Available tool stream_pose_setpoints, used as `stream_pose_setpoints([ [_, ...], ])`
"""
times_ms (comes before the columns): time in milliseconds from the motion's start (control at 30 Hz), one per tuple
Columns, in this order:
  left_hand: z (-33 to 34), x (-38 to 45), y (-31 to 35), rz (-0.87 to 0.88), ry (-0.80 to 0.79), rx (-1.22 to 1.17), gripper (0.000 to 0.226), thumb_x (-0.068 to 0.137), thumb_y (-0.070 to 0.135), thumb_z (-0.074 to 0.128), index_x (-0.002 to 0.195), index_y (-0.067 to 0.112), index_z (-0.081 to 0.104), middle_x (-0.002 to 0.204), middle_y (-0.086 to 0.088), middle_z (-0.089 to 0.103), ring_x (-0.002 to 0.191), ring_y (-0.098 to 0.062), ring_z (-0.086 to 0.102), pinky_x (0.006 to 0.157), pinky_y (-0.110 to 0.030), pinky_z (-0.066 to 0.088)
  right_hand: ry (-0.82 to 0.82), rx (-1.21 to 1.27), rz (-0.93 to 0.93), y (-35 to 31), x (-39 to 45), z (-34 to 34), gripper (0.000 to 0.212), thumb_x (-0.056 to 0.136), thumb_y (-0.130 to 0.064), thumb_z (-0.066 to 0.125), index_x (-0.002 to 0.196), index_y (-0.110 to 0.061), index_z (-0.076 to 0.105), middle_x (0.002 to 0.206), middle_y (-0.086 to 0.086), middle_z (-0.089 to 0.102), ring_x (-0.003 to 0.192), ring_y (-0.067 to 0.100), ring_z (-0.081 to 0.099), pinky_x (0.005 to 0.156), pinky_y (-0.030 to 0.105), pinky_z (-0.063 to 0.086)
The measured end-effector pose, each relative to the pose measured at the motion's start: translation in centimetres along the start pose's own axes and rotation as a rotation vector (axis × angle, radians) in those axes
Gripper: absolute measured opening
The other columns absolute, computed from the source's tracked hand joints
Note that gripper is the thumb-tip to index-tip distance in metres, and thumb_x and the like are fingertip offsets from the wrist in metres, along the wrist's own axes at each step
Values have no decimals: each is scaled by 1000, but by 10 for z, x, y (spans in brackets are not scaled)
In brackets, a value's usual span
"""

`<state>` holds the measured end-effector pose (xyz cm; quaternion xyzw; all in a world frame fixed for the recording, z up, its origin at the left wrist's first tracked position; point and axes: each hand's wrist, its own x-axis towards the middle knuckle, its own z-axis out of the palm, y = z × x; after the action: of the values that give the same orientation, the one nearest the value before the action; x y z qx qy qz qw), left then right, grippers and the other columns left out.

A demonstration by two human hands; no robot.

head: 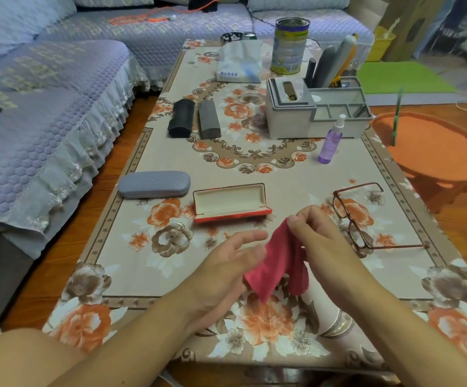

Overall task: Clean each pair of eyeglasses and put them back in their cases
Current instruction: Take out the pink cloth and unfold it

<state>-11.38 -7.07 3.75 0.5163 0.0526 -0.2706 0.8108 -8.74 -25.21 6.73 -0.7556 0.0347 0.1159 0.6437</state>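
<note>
A pink cleaning cloth (278,263) hangs above the near middle of the table, pinched at its top by my right hand (317,241). My left hand (226,272) is beside the cloth on its left, fingers spread and touching its edge. Brown-framed eyeglasses (357,219) lie unfolded on the table to the right of my hands. An open red case (230,202) with a cream lining sits empty just beyond my hands. A shut grey-blue case (154,184) lies to its left. Farther back stand a black case (181,121) and a grey case (209,122), both shut.
A purple spray bottle (330,143) stands right of centre. Behind it are a grey organiser with a tissue slot (290,107), a tin can (289,46) and a tissue pack (239,65). A purple sofa (45,107) runs along the left; an orange stool (436,155) stands at the right.
</note>
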Motion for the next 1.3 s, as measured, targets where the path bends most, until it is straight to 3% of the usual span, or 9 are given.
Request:
stream_pose_setpoints([
  [133,0,1,2,62,157,30,43,80,6,74,122,3,62,106,-18,73,95,-28,72,89,-37,58,18,-84,-20,-1,5,-15,28,102,-35,54,80,-18,48,65,2,49,58,21,48,63,42,38],
  [267,-12,-3,17,183,125,-142,30,78,-2,74,107,4,65,86,-12,67,75,-21,66,65,-29,59,-312,230,0,0,9,-37,24,84,-8,71,75,-22,53,75,10,39,67,20,43,61,31,42],
  [367,-20,-6,33,302,172,133,29,76,-4,75,100,11,71,90,-2,69,84,-13,67,70,-21,57,-377,274,3,0,11,-41,28,77,5,72,91,-18,63,75,5,52,66,17,51,59,28,43],
  [567,-21,-10,54,653,448,675,36,85,-5,74,99,28,73,93,14,72,84,-9,67,71,-20,54,23,-248,-390,-17,18,-17,34,85,0,75,95,-32,72,85,-15,69,81,7,63,71,18,48],
  [733,-40,-18,65,926,334,899,30,84,-9,71,84,22,71,97,7,70,92,-24,69,73,-33,55,126,-472,-857,-23,20,-11,29,80,9,73,85,-19,63,87,-7,60,84,9,56,74,17,43],
  [867,-69,-9,37,740,225,1419,28,78,-4,72,84,23,71,91,14,67,94,-4,61,86,-35,52,-58,-681,-667,29,32,-14,45,77,8,74,85,-34,58,91,-8,61,92,18,54,80,31,45],
  [1000,-72,1,12,578,154,1599,16,84,17,74,90,31,69,94,20,60,95,-6,51,87,-41,49,-106,-792,-568,48,27,-16,43,78,10,66,90,-31,63,99,-12,61,100,12,48,86,12,36],
  [1167,-54,-1,1,605,164,1598,23,89,44,55,107,33,65,108,20,50,108,-4,43,94,-28,37,245,-823,-516,44,23,-42,30,79,6,65,95,-19,69,97,-8,56,96,19,51,78,20,30],
  [1300,-38,-4,-17,632,115,1650,25,95,41,52,113,30,66,108,16,51,108,-8,46,88,-28,39,569,-791,-132,46,14,-96,36,82,6,59,110,-14,69,110,6,54,97,27,54,74,32,33],
])
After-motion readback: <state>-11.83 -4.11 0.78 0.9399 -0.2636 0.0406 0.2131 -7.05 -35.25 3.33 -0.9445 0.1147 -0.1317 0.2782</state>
